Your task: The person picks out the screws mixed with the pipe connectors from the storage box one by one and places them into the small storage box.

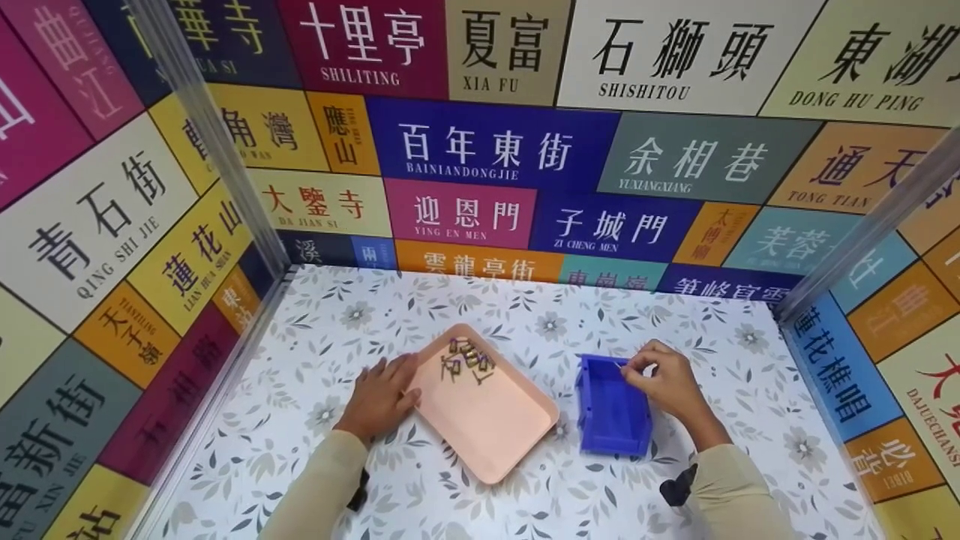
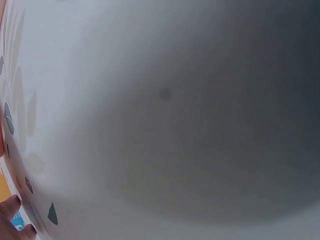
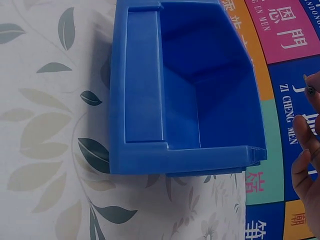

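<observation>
My right hand (image 1: 664, 375) pinches a small screw (image 3: 311, 91) between thumb and fingertips, above the right side of the blue plastic bin (image 1: 616, 409). Only the round end and a gold-coloured bit of the screw show past the fingers. The bin stands upright, and its inner walls show in the right wrist view. To its left lies a pink tray (image 1: 487, 435), turned at an angle. Several small brass-coloured metal pieces (image 1: 469, 358) sit in a loose cluster at the tray's far end. Fingers spread, my left hand (image 1: 381, 397) rests against the tray's left rim.
A white tablecloth (image 1: 315, 465) with grey flowers and leaves lies under everything. Colourful sign panels (image 1: 480, 142) wall in the back and both sides, with clear corner posts (image 1: 217, 142) at the left and right.
</observation>
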The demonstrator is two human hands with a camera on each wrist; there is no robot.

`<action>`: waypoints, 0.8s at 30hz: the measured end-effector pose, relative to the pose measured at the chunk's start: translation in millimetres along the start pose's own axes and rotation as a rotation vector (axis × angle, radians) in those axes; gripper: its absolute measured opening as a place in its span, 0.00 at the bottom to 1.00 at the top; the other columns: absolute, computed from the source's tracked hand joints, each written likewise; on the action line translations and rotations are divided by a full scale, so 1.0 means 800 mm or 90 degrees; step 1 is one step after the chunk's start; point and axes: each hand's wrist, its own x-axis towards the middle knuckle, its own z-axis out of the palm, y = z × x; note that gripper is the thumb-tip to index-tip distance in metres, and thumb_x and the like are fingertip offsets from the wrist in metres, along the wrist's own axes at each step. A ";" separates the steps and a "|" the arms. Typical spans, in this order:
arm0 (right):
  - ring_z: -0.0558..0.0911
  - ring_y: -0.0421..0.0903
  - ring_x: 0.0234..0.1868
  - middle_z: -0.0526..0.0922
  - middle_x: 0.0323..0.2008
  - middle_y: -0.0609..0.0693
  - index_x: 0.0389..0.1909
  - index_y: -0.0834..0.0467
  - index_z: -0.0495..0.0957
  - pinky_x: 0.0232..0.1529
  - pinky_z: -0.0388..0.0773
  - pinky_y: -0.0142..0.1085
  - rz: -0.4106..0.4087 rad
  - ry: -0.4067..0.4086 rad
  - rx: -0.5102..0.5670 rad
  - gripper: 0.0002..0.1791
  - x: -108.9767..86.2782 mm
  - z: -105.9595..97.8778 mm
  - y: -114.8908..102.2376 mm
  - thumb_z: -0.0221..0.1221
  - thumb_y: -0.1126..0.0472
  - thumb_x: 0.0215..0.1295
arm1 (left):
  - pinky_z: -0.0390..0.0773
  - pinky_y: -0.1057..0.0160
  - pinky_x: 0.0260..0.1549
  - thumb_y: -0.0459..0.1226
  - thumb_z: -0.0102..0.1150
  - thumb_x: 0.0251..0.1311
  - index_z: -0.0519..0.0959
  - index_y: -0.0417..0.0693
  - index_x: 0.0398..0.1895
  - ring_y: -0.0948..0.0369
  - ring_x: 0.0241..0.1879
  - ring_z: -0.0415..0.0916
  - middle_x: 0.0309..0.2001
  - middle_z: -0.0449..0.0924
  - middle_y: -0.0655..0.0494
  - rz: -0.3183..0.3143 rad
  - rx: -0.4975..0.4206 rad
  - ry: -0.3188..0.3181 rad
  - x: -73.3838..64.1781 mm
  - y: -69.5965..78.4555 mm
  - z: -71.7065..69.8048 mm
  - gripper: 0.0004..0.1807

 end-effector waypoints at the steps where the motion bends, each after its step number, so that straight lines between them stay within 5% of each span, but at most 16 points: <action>1: 0.78 0.53 0.32 0.78 0.28 0.42 0.22 0.46 0.84 0.30 0.70 0.28 0.001 0.001 -0.001 0.11 0.000 0.000 0.000 0.72 0.64 0.57 | 0.53 0.30 0.73 0.61 0.40 0.74 0.48 0.69 0.83 0.39 0.78 0.54 0.81 0.56 0.61 0.001 0.001 0.002 0.000 0.000 0.000 0.37; 13: 0.79 0.53 0.33 0.79 0.29 0.42 0.22 0.46 0.84 0.30 0.70 0.28 -0.001 0.003 0.002 0.10 0.002 -0.002 -0.001 0.72 0.62 0.58 | 0.55 0.30 0.72 0.61 0.40 0.74 0.49 0.68 0.83 0.38 0.77 0.56 0.80 0.57 0.59 0.018 0.001 0.011 0.000 -0.002 -0.002 0.37; 24: 0.77 0.42 0.30 0.78 0.28 0.44 0.22 0.48 0.84 0.30 0.73 0.26 0.008 0.017 0.049 0.10 0.004 0.015 -0.008 0.74 0.63 0.56 | 0.54 0.30 0.72 0.61 0.39 0.75 0.47 0.68 0.83 0.38 0.77 0.55 0.81 0.56 0.60 0.020 0.002 -0.005 0.000 -0.001 -0.004 0.37</action>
